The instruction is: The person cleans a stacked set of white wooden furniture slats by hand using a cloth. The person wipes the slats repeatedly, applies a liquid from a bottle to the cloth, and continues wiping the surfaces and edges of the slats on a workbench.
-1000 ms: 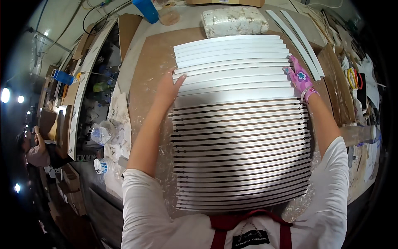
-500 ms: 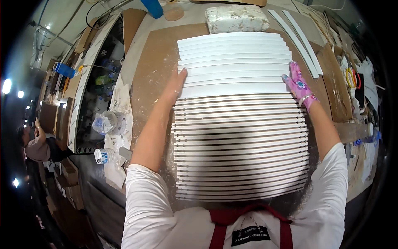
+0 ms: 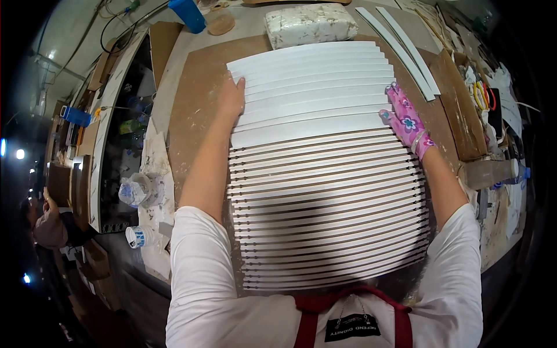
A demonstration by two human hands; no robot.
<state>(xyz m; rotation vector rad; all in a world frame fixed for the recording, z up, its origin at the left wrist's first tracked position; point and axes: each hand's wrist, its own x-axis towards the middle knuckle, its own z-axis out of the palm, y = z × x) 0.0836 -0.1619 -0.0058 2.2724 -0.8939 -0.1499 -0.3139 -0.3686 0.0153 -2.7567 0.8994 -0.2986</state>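
A panel of long white slats lies before me on a brown board (image 3: 200, 75). The far slats (image 3: 313, 87) sit close together, overlapping like steps. Nearer ones (image 3: 325, 191) are evenly spaced, with dark gaps between them and small notched pieces near both ends. My left hand (image 3: 232, 100), bare, rests against the left ends of the far slats, thumb stretched along the edge; its other fingers are partly hidden. At the right ends is my right hand (image 3: 408, 120) in a pink flowered glove, fingers stretched out along the edge and thumb apart, touching the slats.
Beyond the panel stands a white wrapped block (image 3: 311, 26), with two loose white strips (image 3: 400, 52) to its right. A cardboard box (image 3: 462, 107) of tools is at the right. Leftward are a blue cup (image 3: 187, 15), a plastic jug (image 3: 136, 190) and a white tub (image 3: 138, 236). A person (image 3: 49, 223) works far left.
My left hand has slid farther away along the slat ends. My right hand stays at the right edge, its thumb a little nearer. The whole view has shifted slightly.
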